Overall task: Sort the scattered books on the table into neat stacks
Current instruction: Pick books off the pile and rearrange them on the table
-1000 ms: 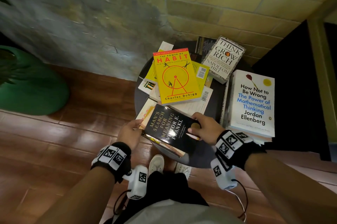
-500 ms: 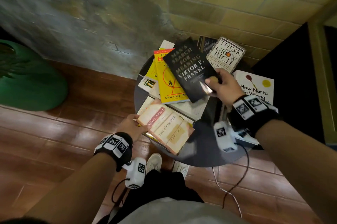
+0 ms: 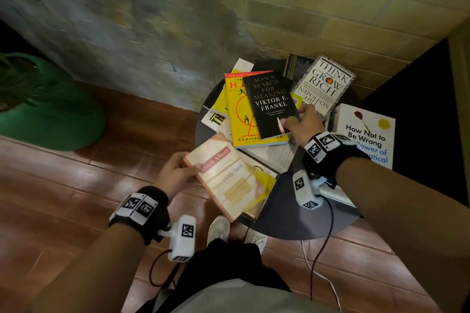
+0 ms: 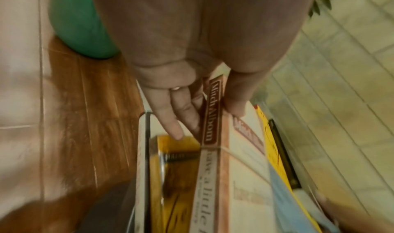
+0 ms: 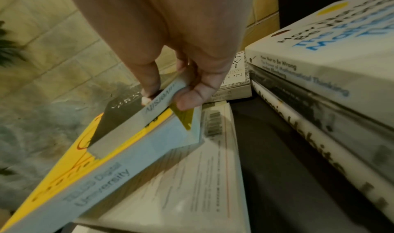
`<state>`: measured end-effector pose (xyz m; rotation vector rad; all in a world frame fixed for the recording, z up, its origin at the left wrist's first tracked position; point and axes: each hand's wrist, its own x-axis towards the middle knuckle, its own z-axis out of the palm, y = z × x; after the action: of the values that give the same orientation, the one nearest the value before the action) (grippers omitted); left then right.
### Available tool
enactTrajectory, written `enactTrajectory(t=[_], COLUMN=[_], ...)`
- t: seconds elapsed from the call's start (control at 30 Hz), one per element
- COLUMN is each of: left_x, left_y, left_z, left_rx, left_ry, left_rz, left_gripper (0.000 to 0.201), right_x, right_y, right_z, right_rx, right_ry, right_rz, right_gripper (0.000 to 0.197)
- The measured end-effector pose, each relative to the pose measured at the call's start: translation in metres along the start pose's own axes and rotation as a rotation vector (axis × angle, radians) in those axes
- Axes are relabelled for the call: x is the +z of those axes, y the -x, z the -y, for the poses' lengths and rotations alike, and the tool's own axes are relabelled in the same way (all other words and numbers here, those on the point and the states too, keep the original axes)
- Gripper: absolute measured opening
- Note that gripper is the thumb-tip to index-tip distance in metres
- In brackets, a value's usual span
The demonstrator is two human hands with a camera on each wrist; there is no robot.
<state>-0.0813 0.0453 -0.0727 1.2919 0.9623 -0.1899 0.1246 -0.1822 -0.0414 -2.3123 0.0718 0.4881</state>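
Black book (image 3: 273, 106) lowered onto yellow book (image 3: 244, 121), right hand (image 3: 304, 125) gripping it

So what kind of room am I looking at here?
Probably a home or café reading corner, not a workshop: a small round dark table piled with paperbacks stands against a painted brick wall, on a glossy wood-look floor, with a large green planter nearby.

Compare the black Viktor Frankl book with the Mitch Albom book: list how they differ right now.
The Frankl book is black; the Albom book is cream and tan. The Frankl book lies on the yellow Habit book, pinched by the right hand; the Albom book sits at the table's near edge, gripped by the left hand. Both are face up.
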Motion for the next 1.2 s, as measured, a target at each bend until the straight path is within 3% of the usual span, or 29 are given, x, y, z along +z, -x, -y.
enactTrajectory(t=[0.17,0.33,0.37,0.43,0.5,0.57,0.67,0.73,0.77,0.83,0.97,1.1,1.2], left_x=[-0.003,0.047,0.060,0.083,0.099,0.104,0.087,0.066,0.055,0.036,0.021,0.014,0.020], left_y=[0.004,-0.024,-0.032,-0.045,-0.051,-0.054,-0.052,-0.046,-0.042,-0.033,-0.023,-0.043,-0.032], left_z=[-0.043,-0.100,-0.108,-0.118,-0.122,-0.118,-0.100,-0.078,-0.064,-0.035,0.016,0.057,0.040], left_rx=[0.086,0.221,0.217,0.182,0.163,0.173,0.245,0.257,0.218,0.076,-0.238,-0.241,-0.283], left_ry=[0.141,0.109,0.095,0.087,0.069,-0.065,-0.283,-0.457,-0.534,-0.639,-0.587,-0.438,-0.377], left_rz=[0.025,0.059,0.068,0.086,0.125,0.126,0.036,-0.106,-0.156,-0.189,-0.067,-0.048,-0.064], left_gripper=[0.012,0.008,0.010,0.034,0.051,0.054,0.048,0.036,0.037,0.059,0.115,0.121,0.132], right_x=[0.001,0.002,0.002,0.002,0.001,0.004,0.008,0.011,0.012,0.014,0.017,0.019,0.022], right_y=[-0.010,-0.012,-0.012,-0.012,-0.012,-0.011,-0.004,0.006,0.013,0.025,0.018,0.001,-0.009], right_z=[-0.010,-0.010,-0.008,-0.008,-0.009,-0.012,-0.021,-0.028,-0.032,-0.042,-0.054,-0.037,-0.029], right_rx=[0.002,0.038,0.078,0.151,0.123,0.047,-0.085,-0.127,-0.147,-0.146,-0.143,-0.201,-0.213], right_ry=[0.029,-0.102,-0.181,-0.309,-0.327,-0.246,-0.144,-0.109,-0.115,-0.143,-0.270,-0.233,-0.179], right_rz=[0.061,0.086,0.098,0.133,0.164,0.177,0.048,-0.115,-0.168,-0.190,-0.073,-0.051,-0.032], right_gripper=[0.035,0.050,0.056,0.067,0.059,0.058,0.085,0.082,0.077,0.067,0.066,0.067,0.071])
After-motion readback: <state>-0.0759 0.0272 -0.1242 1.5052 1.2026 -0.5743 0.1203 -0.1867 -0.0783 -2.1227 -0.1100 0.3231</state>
